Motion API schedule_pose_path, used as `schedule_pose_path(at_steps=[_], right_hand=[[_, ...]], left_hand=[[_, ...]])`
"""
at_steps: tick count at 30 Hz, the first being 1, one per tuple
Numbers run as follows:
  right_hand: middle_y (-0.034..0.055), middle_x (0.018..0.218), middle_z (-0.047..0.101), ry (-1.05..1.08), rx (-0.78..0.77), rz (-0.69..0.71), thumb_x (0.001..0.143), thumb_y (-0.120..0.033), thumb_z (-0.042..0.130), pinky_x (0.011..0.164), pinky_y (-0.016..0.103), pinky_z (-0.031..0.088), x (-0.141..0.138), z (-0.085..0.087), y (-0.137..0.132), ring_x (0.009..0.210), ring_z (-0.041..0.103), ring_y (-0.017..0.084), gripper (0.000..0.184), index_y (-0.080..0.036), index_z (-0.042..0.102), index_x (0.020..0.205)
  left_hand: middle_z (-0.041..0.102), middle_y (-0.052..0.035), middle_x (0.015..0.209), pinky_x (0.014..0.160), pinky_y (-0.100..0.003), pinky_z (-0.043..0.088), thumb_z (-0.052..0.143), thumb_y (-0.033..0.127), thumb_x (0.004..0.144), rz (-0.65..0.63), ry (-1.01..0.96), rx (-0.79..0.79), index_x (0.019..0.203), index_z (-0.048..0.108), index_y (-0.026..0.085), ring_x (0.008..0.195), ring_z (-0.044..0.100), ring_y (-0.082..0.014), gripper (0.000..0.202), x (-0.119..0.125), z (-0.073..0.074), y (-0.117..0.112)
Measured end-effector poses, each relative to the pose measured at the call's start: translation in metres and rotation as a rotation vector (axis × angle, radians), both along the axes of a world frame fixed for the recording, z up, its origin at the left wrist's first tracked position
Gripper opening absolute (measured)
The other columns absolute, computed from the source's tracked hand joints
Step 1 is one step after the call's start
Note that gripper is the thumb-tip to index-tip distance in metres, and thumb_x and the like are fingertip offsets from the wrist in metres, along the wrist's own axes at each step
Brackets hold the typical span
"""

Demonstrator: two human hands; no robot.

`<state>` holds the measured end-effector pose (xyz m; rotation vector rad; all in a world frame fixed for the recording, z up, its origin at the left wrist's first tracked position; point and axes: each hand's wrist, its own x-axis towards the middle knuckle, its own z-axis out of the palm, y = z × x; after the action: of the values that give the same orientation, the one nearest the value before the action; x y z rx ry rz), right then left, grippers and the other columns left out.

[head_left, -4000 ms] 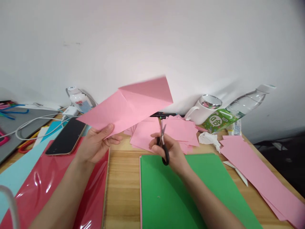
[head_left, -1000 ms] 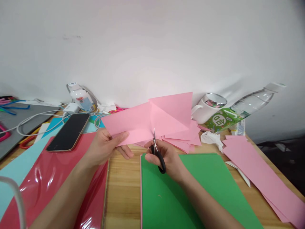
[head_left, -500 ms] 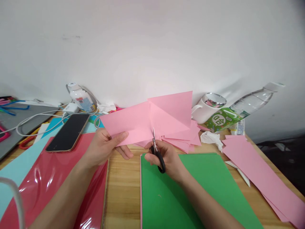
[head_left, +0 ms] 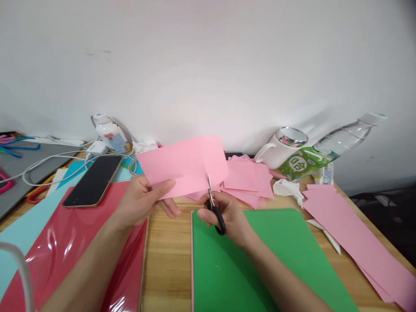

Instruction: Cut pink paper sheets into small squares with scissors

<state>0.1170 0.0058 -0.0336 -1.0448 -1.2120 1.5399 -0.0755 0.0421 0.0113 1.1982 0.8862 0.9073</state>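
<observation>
My left hand (head_left: 149,199) pinches the lower left edge of a pink sheet of paper (head_left: 172,167) between thumb and fingers, holding it raised above the table. My right hand (head_left: 224,212) grips a pair of scissors (head_left: 219,219) with black handles. The nearly closed blades point up at the lower right end of the sheet. Directly behind the blade tips, a smaller pink piece of paper (head_left: 215,158) stands tilted; whether it is still joined to the sheet, I cannot tell. Cut pink pieces (head_left: 247,175) lie in a loose pile behind my right hand.
Green paper (head_left: 260,268) lies under my right forearm, a wrapped red pack (head_left: 69,242) under my left. A phone (head_left: 94,180) rests on that pack. Pink strips (head_left: 360,242) lie at right. A white mug (head_left: 281,147), plastic bottle (head_left: 344,136) and white bottle (head_left: 112,134) stand at the back.
The paper right of the blades has swung down and shrunk from view, uncovering the pile behind it. The scissor blades have drawn closer together. Both hands have barely moved.
</observation>
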Motion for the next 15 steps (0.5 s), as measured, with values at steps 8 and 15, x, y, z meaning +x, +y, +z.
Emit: schedule_pose_path(at_steps=[8, 15], right_hand=[[-0.0011, 0.068, 0.058, 0.060, -0.008, 0.045, 0.056, -0.034, 0.079, 0.056, 0.023, 0.039, 0.0023, 0.0007, 0.0007, 0.061, 0.051, 0.011, 0.042, -0.018, 0.055, 0.086], [-0.0026, 0.065, 0.056, 0.076, -0.007, 0.037, 0.055, -0.034, 0.079, 0.054, 0.023, 0.037, 0.0018, 0.0021, 0.0010, 0.057, 0.048, 0.009, 0.042, -0.017, 0.054, 0.083]], left_hand=[[0.068, -0.0048, 0.049, 0.037, -0.020, 0.051, 0.061, 0.028, 0.077, -0.047, 0.063, -0.032, 0.061, 0.064, 0.012, 0.040, 0.063, -0.0160, 0.023, -0.0002, 0.0008, -0.0004], [0.068, -0.0042, 0.049, 0.037, -0.020, 0.051, 0.061, 0.028, 0.077, -0.044, 0.054, -0.027, 0.061, 0.064, 0.012, 0.039, 0.063, -0.0156, 0.023, -0.0004, -0.0009, -0.0012]])
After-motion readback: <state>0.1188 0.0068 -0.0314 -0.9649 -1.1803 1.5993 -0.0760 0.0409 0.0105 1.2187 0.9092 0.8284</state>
